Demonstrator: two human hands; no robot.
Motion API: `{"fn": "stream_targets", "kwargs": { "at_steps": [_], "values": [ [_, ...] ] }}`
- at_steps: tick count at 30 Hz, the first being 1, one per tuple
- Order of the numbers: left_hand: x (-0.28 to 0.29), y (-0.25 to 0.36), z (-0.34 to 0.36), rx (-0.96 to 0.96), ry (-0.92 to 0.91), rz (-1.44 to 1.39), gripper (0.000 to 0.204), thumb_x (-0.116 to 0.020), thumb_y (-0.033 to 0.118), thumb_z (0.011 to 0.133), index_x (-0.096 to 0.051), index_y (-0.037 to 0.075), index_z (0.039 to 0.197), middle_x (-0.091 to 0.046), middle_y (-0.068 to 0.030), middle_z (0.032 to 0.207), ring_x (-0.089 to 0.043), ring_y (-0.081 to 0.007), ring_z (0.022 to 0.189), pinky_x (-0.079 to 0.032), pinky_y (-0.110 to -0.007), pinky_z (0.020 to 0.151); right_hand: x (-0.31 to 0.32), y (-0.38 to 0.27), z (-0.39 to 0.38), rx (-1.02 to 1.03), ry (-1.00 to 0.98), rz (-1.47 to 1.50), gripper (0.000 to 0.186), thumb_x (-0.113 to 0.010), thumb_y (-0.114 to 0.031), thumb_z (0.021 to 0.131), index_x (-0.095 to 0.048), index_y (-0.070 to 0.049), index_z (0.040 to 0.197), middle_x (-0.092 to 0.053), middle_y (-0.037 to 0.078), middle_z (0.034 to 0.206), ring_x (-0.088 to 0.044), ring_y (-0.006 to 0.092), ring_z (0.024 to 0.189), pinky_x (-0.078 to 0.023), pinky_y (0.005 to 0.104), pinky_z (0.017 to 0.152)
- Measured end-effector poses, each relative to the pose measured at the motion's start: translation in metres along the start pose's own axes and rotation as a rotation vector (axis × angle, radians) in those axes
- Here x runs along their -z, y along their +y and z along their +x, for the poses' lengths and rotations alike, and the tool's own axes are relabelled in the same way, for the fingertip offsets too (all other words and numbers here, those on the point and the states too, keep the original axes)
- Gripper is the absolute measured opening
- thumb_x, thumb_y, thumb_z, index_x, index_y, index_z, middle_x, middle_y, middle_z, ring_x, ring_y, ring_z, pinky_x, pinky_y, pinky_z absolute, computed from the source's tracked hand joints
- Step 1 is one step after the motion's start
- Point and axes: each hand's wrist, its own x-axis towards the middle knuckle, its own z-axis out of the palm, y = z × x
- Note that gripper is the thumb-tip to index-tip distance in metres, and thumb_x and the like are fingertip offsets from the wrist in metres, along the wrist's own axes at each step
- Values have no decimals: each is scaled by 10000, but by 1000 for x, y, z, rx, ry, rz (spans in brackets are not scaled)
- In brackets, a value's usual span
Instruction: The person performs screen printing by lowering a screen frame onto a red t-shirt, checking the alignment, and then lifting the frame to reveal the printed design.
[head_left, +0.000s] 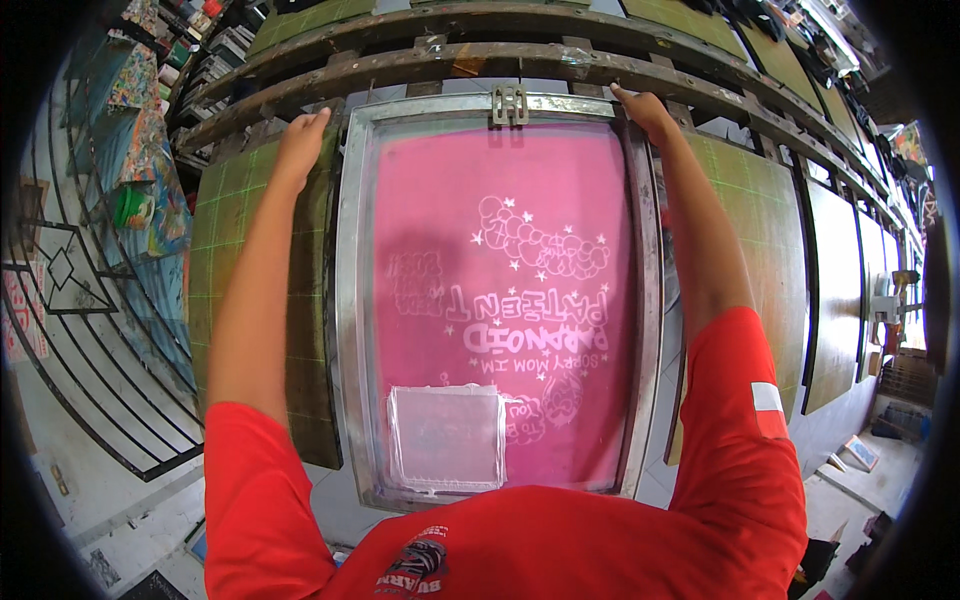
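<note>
A screen-printing frame point(352, 250) with a metal rim lies before me, its pink mesh point(430, 200) bearing pale lettering, stars and drawings that appear upside down. A whitish taped rectangle point(447, 440) covers the mesh's near left part. Just outside the frame's far left corner is my left hand point(303, 142), closed, with its fingertips toward the wooden rail. My right hand point(647, 113) is closed at the far right corner, thumb pointing left along the rail. What either hand grips is hidden. A metal hinge-like bracket point(509, 106) sits midway on the far rim.
Wooden rails point(440, 62) run across beyond the frame. Flat green-lined boards flank it, one at the left point(235, 300) and one at the right point(745, 250). Black metal bars point(130, 400) curve along the far left. A paint-stained cloth point(150, 190) and a green container point(133, 208) are there too.
</note>
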Motion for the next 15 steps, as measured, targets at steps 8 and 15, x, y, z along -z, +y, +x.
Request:
{"fn": "stream_targets", "kwargs": {
  "at_steps": [8, 15],
  "values": [
    [-67, -10, 58, 39, -98, 70, 466, -560, 429, 890, -636, -27, 948, -649, -137, 923, -575, -217, 863, -431, -358, 786, 4, 3, -4, 25, 46, -66, 780, -588, -629, 791, -650, 132, 947, -641, 307, 973, -631, 388, 958, -463, 415, 857],
    [-75, -19, 70, 86, -109, 206, 518, -505, 451, 915, -659, -32, 1022, -658, -150, 1019, -592, -250, 941, -432, -371, 844, -21, -29, -36, -52, 237, -122, 754, -545, -623, 809, -616, 106, 988, -620, 322, 1039, -577, 421, 1080, -444, 451, 923]
  ]
}}
